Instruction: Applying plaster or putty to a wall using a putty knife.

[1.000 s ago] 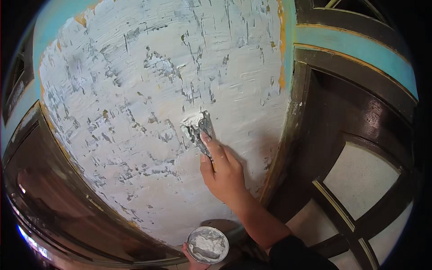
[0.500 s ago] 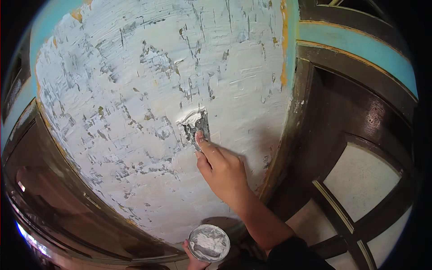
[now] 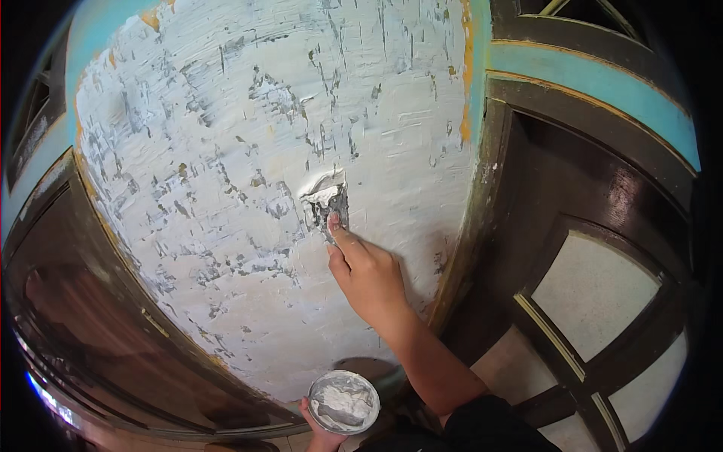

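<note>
My right hand (image 3: pixel 370 277) grips a putty knife (image 3: pixel 340 209), its thumb pressed on the blade. White putty (image 3: pixel 325 187) is heaped along the blade's far edge, which rests against the wall (image 3: pixel 399 162). That wall is coated in patchy white filler with grey scrapes and gouges showing through. Low in the view, my left hand (image 3: pixel 325 437) holds a round tub (image 3: pixel 344 402) by its side. Whitish putty lies inside the tub, with a grey scraped patch. The knife's handle is mostly hidden in my right hand.
On the right stands a dark brown door (image 3: pixel 595 177) with pale panels, set in a worn frame (image 3: pixel 482 203). Another dark wooden door (image 3: pixel 83 301) curves along the left. Turquoise paint (image 3: pixel 602 94) and orange-yellow strips border the wall.
The putty knife has shifted slightly up the wall, and the putty on its blade now looks more spread. The whole view has also swung a little; the tub stays in my left hand.
</note>
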Available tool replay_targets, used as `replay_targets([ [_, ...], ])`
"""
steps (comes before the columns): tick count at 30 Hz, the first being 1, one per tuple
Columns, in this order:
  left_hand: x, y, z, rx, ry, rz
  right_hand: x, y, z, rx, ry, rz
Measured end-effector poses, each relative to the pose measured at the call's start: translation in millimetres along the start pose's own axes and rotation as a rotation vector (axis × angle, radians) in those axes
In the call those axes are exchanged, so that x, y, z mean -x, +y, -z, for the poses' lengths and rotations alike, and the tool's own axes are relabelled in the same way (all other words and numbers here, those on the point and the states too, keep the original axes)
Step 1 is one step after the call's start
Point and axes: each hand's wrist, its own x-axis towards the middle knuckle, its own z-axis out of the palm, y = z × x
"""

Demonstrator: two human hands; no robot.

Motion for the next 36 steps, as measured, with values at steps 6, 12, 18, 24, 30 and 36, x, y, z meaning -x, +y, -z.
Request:
replay_targets([
  [6, 12, 3, -15, -0.007, 0.015, -0.048, 10, -4, 8, 0.03, -0.073, -0.049],
  [12, 13, 4, 10, 0.026, 0.005, -0.152, 36, -17, 32, 0.01, -0.227, -0.11],
  [18, -4, 19, -20, 0.188, -0.079, -0.138, 89, 35, 68, -0.687, -0.81, -0.36],
  [24, -40, 23, -47, 0.223, -0.217, -0.138, 144, 69, 59, -0.51, -0.977, -0.256],
  [30, -52, 9, -68, 0.314, -0.266, -0.035, 149, 80, 59, 0.058, -0.973, -0.056],
  [36, -56, 5, -71, 0.222, -0.3, 0.016, 158, 93, 59, 0.106, -0.886, 0.023],
])
